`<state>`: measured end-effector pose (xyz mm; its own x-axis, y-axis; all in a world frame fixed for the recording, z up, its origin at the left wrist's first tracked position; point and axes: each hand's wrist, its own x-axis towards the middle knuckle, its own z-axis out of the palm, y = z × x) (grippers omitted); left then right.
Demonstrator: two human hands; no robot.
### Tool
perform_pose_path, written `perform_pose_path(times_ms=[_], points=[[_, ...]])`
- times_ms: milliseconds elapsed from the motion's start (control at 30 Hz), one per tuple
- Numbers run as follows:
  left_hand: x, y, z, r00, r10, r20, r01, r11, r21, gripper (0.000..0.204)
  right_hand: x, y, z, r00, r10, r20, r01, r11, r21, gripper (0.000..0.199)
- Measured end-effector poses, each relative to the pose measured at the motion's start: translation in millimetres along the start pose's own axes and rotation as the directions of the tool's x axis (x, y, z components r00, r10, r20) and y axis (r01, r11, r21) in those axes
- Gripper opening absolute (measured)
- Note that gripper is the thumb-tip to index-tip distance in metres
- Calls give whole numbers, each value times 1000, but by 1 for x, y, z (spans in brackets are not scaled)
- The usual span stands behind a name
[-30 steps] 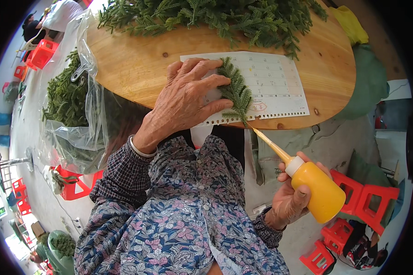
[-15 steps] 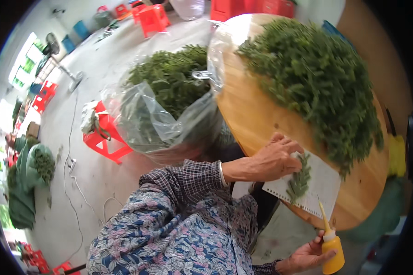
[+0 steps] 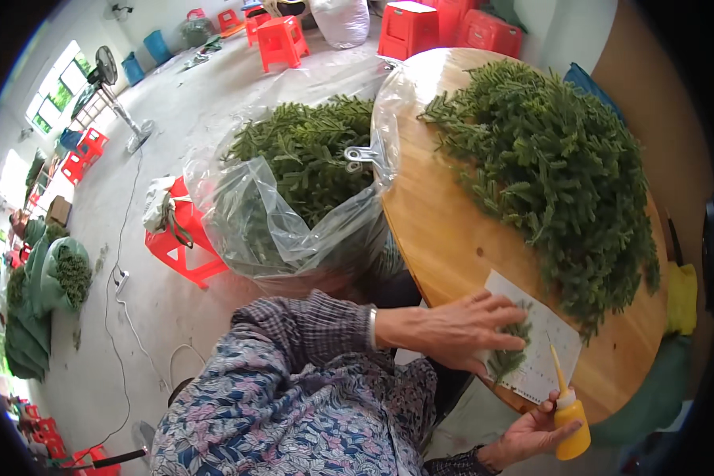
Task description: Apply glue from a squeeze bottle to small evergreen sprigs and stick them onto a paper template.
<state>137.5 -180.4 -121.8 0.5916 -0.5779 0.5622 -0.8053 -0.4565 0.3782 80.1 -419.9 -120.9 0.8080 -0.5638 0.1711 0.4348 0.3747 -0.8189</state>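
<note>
My left hand (image 3: pixel 472 329) hovers over or rests on a small green needle-leaf sprig (image 3: pixel 509 361), its fingers spread; whether they touch the sprig I cannot tell. Beneath the sprig lies a white spiral-bound paper sheet (image 3: pixel 559 332) at the table's near edge. In my right hand (image 3: pixel 531 435) is a yellow squeeze bottle (image 3: pixel 573 430) with a long thin nozzle pointing up, its tip over the sheet's right side. A large heap of green artificial-looking sprigs (image 3: pixel 559 174) covers the far right of the round wooden table (image 3: pixel 436 214).
Left of the table, a clear plastic bag (image 3: pixel 293 246) full of sprigs is fastened at its rim by a metal clip (image 3: pixel 365 155). A red stool (image 3: pixel 186 246) stands beside it. Cables (image 3: pixel 117 333) run over the floor near a standing fan (image 3: pixel 105 67). Green sacks (image 3: pixel 36 317) lie far left.
My left hand has come down and nearer over the sprig, its fingers going from a pinch to spread. The right hand keeps the bottle in nearly the same place. The whole view has shifted slightly.
</note>
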Motion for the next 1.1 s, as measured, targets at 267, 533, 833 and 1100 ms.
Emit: perform_pose_path(times_ms=[267, 533, 833, 1100], points=[[8, -15, 22, 995, 32, -95, -29, 999, 31, 21, 1, 7, 26, 956, -95, -279, 95, 995, -13, 45], [-13, -33, -54, 844, -321, -430, 94, 877, -471, 20, -1, 6, -5, 998, -14, -58, 12, 999, -37, 49], [-91, -123, -202, 658, -51, -751, 726, 306, 615, 21, -9, 5, 11, 989, -47, -138, 43, 998, -36, 50], [-7, -74, -75, 858, -159, -489, 280, 942, 185, 6, -12, 3, 7, 992, -86, -94, 78, 993, -84, 49]])
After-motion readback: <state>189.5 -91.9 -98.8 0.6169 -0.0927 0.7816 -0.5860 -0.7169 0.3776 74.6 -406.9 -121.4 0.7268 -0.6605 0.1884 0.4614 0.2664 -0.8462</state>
